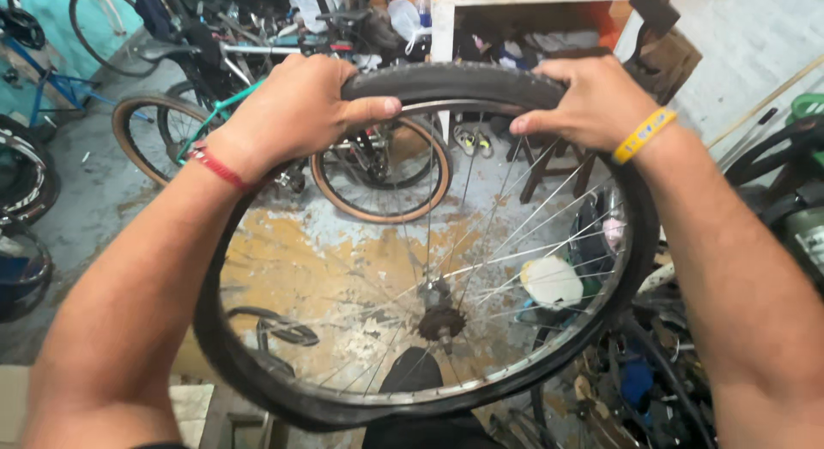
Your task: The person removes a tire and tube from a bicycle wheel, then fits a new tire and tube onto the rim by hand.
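- left hand [287, 106] and right hand [584, 101] both clamped on tyre [455, 81], far top of wheel
- rim [481, 108] just below thumbs, hub [440, 322] nearer the body

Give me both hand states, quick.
Left hand: closed on the tyre at the wheel's top.
Right hand: closed on the tyre too, fingers over its edge by the rim.

Brown cardboard box [665, 63] upper right, beside white shelf [446, 24]; white label [811, 247] at right edge.
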